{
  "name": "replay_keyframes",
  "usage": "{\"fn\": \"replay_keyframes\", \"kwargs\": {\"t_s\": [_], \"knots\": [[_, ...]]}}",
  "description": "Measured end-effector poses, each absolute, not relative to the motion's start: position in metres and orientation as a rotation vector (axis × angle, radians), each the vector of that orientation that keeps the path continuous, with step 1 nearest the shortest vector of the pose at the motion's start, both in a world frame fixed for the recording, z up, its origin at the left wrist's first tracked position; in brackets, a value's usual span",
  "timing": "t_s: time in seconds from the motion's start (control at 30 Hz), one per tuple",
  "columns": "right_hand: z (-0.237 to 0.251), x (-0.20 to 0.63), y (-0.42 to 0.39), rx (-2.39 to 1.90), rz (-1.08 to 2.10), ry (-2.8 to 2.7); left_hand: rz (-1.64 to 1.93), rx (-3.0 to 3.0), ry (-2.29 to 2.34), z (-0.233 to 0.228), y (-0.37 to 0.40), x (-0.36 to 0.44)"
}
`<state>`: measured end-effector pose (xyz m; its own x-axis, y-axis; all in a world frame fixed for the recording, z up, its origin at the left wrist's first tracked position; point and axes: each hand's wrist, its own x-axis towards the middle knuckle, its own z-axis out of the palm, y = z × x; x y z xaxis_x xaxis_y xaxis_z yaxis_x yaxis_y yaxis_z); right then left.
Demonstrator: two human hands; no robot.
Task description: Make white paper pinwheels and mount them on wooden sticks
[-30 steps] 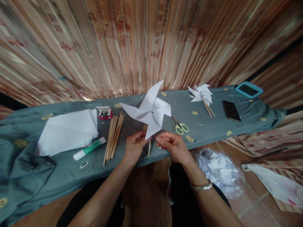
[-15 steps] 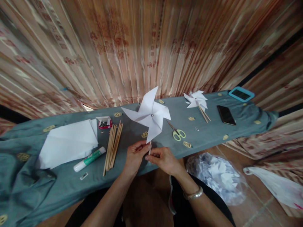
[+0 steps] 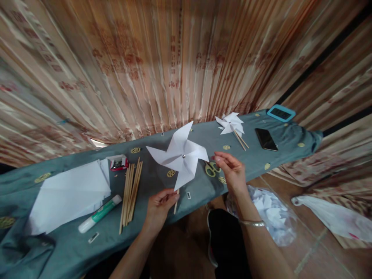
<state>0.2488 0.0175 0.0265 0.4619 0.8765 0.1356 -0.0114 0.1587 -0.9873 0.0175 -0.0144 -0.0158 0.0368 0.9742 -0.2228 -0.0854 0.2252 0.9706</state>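
In the head view a white paper pinwheel [image 3: 186,170] with a shiny pin at its centre stands over the middle of the table. My left hand [image 3: 161,205] is closed on its wooden stick [image 3: 176,202], just under the lowest blade. Just off the tip of the right blade is my right hand [image 3: 232,172], its fingers bent and thumb and fingertips close together. Nothing shows between them. Green-handled scissors [image 3: 210,169] lie on the cloth behind that hand's fingertips, partly covered by the pinwheel blade.
On the cloth-covered table [image 3: 197,209] at left lie white paper sheets [image 3: 69,193], a glue stick [image 3: 100,214], several wooden sticks [image 3: 130,197] and a small red box [image 3: 119,162]. Finished pinwheels [image 3: 231,124], a phone [image 3: 266,139] and a blue-framed device [image 3: 281,113] are right. A plastic bag [image 3: 273,217] sits below.
My right hand has let go of the stick and moved up and right, beside the pinwheel's right blade. My left hand still holds the stick. The whole view has shifted slightly.
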Motion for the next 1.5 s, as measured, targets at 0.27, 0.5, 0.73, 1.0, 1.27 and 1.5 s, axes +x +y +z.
{"fn": "replay_keyframes", "kwargs": {"t_s": [0.27,0.5,0.73,1.0,1.27,1.5], "knots": [[0.025,0.243,0.023,-1.191,0.842,-0.884,0.959,0.98,1.226,-0.017,-0.018,0.017],[0.023,0.236,0.021,-1.201,0.96,-0.865,0.991,1.007,1.259,-0.019,-0.015,0.015],[0.019,0.216,0.017,-1.15,1.099,-0.801,1.052,0.953,1.266,-0.016,-0.014,0.018],[0.017,0.204,0.012,-1.161,1.192,-0.784,1.098,0.892,1.254,-0.014,-0.014,0.019],[0.018,0.197,0.006,-1.107,1.305,-0.728,1.112,0.862,1.245,-0.014,-0.013,0.02],[0.018,0.184,0.001,-1.041,1.42,-0.765,1.115,0.875,1.234,-0.015,-0.014,0.022]]}}
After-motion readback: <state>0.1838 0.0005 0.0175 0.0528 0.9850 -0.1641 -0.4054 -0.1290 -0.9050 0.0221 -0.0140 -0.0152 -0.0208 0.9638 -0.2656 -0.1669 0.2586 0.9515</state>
